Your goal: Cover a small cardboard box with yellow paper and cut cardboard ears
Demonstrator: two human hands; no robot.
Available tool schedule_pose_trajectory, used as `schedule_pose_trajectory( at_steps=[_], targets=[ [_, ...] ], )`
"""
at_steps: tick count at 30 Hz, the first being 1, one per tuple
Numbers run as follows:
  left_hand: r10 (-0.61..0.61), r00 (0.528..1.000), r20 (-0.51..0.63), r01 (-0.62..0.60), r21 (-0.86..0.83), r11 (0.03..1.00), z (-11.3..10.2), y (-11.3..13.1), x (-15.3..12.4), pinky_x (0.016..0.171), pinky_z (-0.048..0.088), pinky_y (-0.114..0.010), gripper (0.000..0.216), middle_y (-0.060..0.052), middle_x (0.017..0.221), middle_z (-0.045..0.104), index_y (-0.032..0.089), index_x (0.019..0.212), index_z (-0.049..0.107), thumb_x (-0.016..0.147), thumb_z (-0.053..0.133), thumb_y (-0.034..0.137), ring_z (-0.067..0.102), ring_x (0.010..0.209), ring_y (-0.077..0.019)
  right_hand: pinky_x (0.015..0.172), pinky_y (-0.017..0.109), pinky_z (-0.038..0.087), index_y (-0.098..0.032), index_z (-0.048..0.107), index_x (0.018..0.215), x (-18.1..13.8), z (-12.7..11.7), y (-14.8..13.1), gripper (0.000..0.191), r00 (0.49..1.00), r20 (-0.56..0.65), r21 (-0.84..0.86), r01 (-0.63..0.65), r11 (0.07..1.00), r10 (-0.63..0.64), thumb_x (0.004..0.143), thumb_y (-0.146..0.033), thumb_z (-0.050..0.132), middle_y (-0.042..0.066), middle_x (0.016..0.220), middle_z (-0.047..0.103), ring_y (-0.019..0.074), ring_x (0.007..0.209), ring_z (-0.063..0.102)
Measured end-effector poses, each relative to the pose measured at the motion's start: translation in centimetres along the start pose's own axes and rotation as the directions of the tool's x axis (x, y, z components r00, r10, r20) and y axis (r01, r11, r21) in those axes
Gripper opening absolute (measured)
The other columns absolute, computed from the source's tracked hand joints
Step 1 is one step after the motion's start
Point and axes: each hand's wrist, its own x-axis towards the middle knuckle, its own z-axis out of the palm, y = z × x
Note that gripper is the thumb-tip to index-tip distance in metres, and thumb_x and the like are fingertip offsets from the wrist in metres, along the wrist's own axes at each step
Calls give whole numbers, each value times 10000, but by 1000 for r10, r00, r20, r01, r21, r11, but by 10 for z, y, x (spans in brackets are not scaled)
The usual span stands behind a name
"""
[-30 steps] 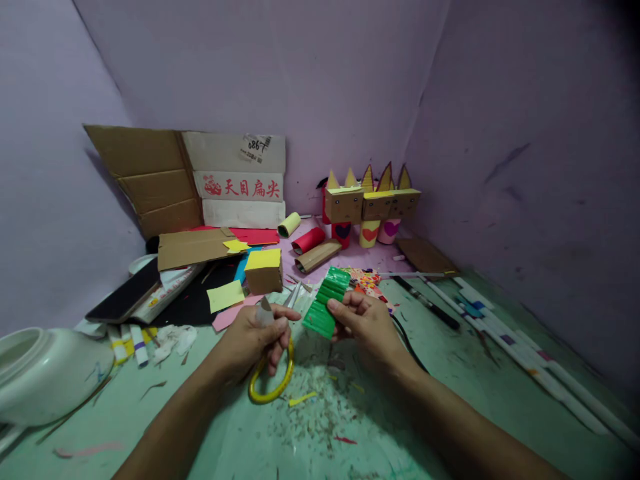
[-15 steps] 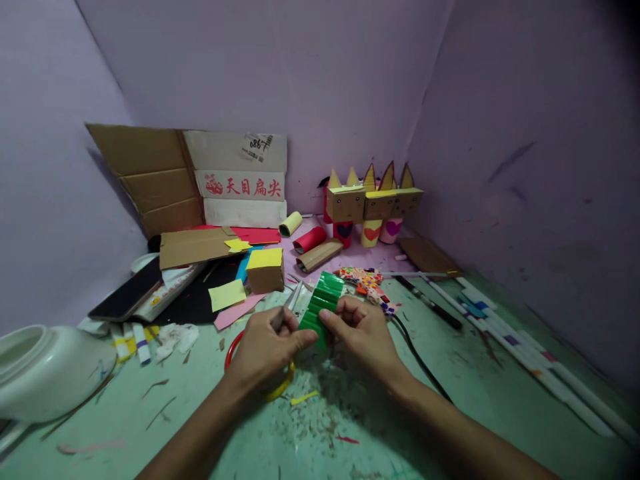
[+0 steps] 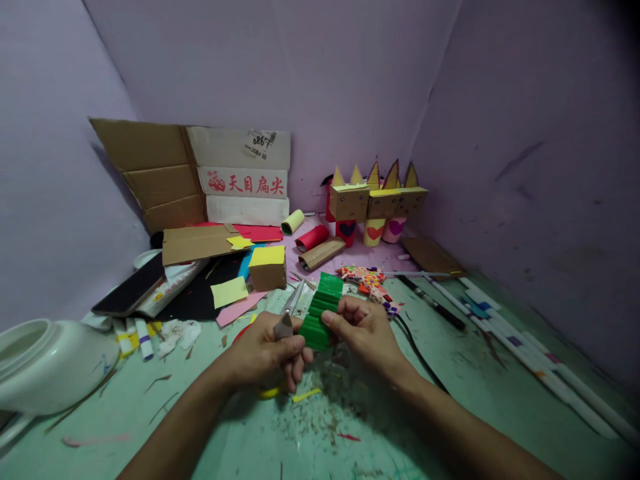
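Observation:
My left hand [image 3: 263, 353] is closed around a pair of scissors [image 3: 293, 300], its metal blades pointing up and away. Parts of the red and yellow handles show beyond the hand. Just to the right, a shiny green pleated strip [image 3: 325, 293] is pinched between the thumb and fingers of my right hand [image 3: 365, 333]. The strip stands tilted above the table, its lower left corner close to my left fingers; whether they touch I cannot tell. Below the hands lies a thin yellow scrap [image 3: 306, 395].
Cardboard figures with pointed ears [image 3: 350, 202] stand at the back. A small box with a yellow top [image 3: 267, 270], paper rolls [image 3: 313, 237] and cardboard sheets [image 3: 200, 245] lie left of them. Glue gun [image 3: 367, 280] with black cord, markers [image 3: 145, 340], white pot [image 3: 55, 367].
My left thumb has come away from the green strip and lies on the scissors, the hand slightly lower and more left. My right hand keeps its pinch on the strip.

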Motion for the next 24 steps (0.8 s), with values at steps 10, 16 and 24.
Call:
schedule_pose_trajectory(
  at_steps=[10, 16, 24],
  targets=[
    [17, 945, -326, -83, -191, 978, -9, -7, 9, 270, 161, -129, 324, 100, 421, 374, 140, 794, 577, 692, 653, 438, 257, 300, -24, 367, 209, 439, -172, 509, 521, 11, -12, -4, 341, 993, -65, 47, -96, 994, 99, 507, -400, 762, -44, 400, 552, 93, 346, 516],
    [47, 903, -427, -114, -132, 985, 8, -6, 13, 302, 124, -151, 427, 101, 346, 294, 153, 533, 483, 684, 630, 525, 214, 290, -15, 357, 194, 404, -167, 515, 520, 6, -5, 0, 331, 994, -55, 37, -91, 995, 93, 523, -377, 770, -51, 392, 526, 90, 338, 512],
    [-99, 981, -165, 31, -373, 927, 25, -12, 12, 289, 113, -137, 498, 100, 431, 368, 195, 652, 422, 560, 706, 593, 249, 319, -20, 395, 178, 354, -162, 529, 533, 4, 2, 14, 321, 988, 87, 193, -141, 971, 126, 521, -369, 775, -47, 437, 533, 62, 384, 452]
  ],
)
